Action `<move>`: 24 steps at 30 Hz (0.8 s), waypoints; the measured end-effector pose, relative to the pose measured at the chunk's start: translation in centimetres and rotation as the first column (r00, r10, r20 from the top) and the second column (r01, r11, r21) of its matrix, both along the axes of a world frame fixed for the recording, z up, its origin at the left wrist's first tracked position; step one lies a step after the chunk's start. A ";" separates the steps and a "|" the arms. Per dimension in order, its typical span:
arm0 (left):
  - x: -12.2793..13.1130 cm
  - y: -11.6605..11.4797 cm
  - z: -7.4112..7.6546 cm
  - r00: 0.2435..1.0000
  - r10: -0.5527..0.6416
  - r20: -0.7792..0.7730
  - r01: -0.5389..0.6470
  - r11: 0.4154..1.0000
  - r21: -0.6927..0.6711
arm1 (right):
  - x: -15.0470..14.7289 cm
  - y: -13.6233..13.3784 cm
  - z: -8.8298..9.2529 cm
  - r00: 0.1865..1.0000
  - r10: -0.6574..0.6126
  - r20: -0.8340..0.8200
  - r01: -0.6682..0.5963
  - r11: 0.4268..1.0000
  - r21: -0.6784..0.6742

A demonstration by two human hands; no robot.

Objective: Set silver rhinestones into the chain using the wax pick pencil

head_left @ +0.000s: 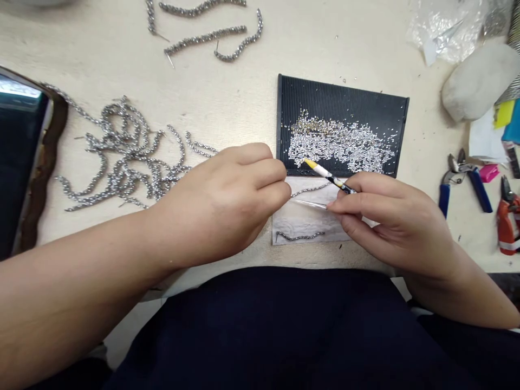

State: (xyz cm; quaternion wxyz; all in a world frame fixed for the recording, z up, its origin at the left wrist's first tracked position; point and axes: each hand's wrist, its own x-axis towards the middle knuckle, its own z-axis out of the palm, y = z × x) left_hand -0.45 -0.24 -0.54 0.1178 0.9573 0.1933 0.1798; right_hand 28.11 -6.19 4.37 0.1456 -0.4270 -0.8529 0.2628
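My left hand is closed, its fingertips pinched at the end of a thin silver chain with sparkling stones; the grip itself is hidden behind the knuckles. In my right hand are metal tweezers, pointing left toward the chain, and a pencil-like picking stick with a yellow tip. That tip hangs over the near edge of a black ridged tray, where many tiny clear stones lie. Under both hands is a pale sheet, with another short chain on it.
A heap of silver chains lies left of my hand, and several separate strands lie farther back. A dark-screened device stands at the left edge. To the right are blue-handled pliers, red-handled cutters and a whitish lump.
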 end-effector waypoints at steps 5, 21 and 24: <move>0.2 0.1 0.0 1.000 -0.022 0.011 0.022 1.000 -0.006 | 0.5 -0.2 0.4 1.000 -0.022 -0.010 0.022 1.000 0.008; 0.1 0.0 -0.1 1.000 -0.018 0.007 0.018 1.000 -0.013 | 0.2 0.1 0.0 0.999 -0.047 -0.012 0.047 0.999 0.022; 0.0 0.0 -0.1 1.000 -0.017 -0.010 0.017 1.000 -0.018 | 0.2 0.1 0.0 0.999 -0.045 -0.008 0.046 0.999 0.026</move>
